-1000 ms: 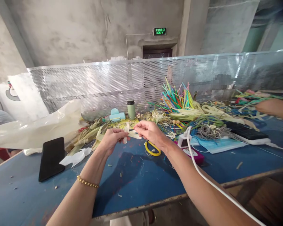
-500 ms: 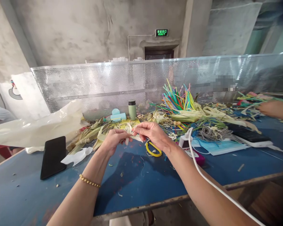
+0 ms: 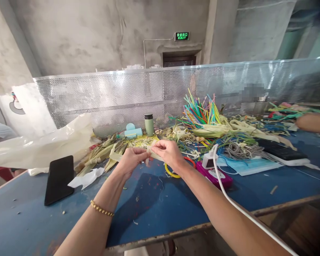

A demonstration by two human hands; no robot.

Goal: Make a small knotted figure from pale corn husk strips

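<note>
Above the blue table, my left hand and my right hand meet fingertip to fingertip. Both are closed in a pinch on a pale strip of corn husk, whose short ends stick out between the fingers. Much of the strip is hidden by the fingers. Under my right wrist lies a ring-like yellow and red handle, perhaps of scissors; the rest of it is covered. Dried corn husks lie to the left of my left hand.
A black phone and white scrap lie left. To the right are a purple box, white cable, blue mask and cord heap. Colourful sticks and a green bottle stand behind. Another person's arm reaches in.
My fingertips have drawn closer together around the husk strip, and the right hand has shifted slightly left. More of the purple box and the red part of the handle now show.
</note>
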